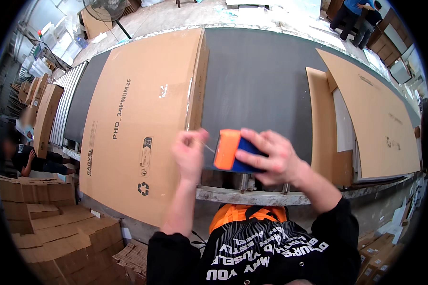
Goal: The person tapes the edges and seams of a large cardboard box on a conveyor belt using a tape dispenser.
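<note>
A large sealed cardboard box [138,118] lies on the dark conveyor belt [257,85], reaching over its near edge. My right hand [273,156] grips an orange and blue tape dispenser [233,152] just right of the box's near corner. Beside it, my left hand [190,152] pinches the end of a clear tape strip [205,146] that runs from the dispenser, close to the box's right side.
Another opened cardboard box [366,114] with raised flaps sits on the belt to the right. Stacks of flat cartons [57,228] stand at the lower left, beside a seated person [28,159]. Two people [356,19] stand at the far right. A metal frame edge [252,195] runs below my hands.
</note>
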A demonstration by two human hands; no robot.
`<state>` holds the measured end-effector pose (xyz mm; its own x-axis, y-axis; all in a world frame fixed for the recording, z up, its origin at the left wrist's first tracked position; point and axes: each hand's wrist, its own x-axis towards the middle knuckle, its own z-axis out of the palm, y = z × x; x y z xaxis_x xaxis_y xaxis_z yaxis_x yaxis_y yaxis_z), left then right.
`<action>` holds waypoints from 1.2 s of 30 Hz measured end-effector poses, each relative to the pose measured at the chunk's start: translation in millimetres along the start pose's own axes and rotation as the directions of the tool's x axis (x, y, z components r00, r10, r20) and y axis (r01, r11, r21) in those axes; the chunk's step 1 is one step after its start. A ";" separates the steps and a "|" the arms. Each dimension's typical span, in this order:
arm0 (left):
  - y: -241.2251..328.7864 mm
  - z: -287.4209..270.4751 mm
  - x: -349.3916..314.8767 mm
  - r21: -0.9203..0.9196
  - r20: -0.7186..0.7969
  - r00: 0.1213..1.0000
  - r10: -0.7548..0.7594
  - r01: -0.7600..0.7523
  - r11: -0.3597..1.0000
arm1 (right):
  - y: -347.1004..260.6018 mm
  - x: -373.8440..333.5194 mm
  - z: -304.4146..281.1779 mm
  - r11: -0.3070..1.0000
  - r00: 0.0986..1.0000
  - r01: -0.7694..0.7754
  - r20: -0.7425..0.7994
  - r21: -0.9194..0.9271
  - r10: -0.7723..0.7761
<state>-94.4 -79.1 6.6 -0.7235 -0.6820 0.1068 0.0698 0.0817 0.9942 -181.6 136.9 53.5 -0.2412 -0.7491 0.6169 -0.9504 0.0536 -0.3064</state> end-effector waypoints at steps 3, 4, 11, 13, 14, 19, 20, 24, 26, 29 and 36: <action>1.5 -46.2 83.3 0.336 -0.259 0.964 0.057 0.034 0.941 | 36.0 32.5 -10.9 0.998 0.986 -0.035 0.163 -0.059 0.045; -4.6 -57.7 102.5 0.379 -0.298 0.954 0.041 0.079 0.922 | 48.2 46.9 -10.0 0.999 0.972 -0.035 0.230 -0.041 0.044; -71.3 -60.2 134.6 0.796 -0.331 0.937 0.108 0.217 0.565 | 101.2 89.0 43.9 0.990 0.842 -0.076 0.524 -0.121 0.128; -72.4 -67.9 137.0 0.810 -0.349 0.937 -0.015 0.310 0.498 | 108.0 75.6 57.4 0.989 0.841 -0.123 0.520 -0.083 0.148; -72.4 -68.9 136.2 0.797 -0.459 0.888 -0.026 0.425 0.430 | 106.7 68.3 63.3 0.989 0.861 -0.136 0.487 -0.062 0.149; -48.3 -78.8 123.4 0.900 -0.413 0.903 0.123 0.383 0.207 | 100.2 62.1 62.4 0.989 0.871 -0.133 0.469 -0.064 0.147; -47.1 -77.3 122.5 0.966 -0.246 0.953 0.178 0.225 0.131 | 100.6 63.4 59.8 0.988 0.845 -0.129 0.511 -0.087 0.155; -98.0 -54.6 113.1 0.958 0.165 0.986 -0.019 -0.155 0.241 | 105.1 67.6 63.9 0.992 0.866 -0.127 0.487 -0.007 0.115; -98.3 -50.4 114.9 0.974 0.138 0.989 -0.060 -0.125 0.190 | 102.5 68.5 59.9 0.993 0.832 -0.101 0.542 -0.058 0.116; -87.8 -45.0 119.1 0.986 0.101 0.988 -0.114 -0.084 0.144 | 98.0 73.6 53.9 0.992 0.795 -0.106 0.593 -0.071 0.127; -69.6 -30.5 140.8 0.999 0.017 0.960 -0.279 -0.027 -0.031 | 115.3 77.3 105.0 0.985 0.681 -0.155 0.714 -0.079 0.165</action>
<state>-180.1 -203.0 -47.2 -0.7260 -0.6650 -0.1752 -0.6688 0.7421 -0.0454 -289.2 15.9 -10.3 -0.1803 -0.9724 -0.1479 -0.9139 0.2212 -0.3403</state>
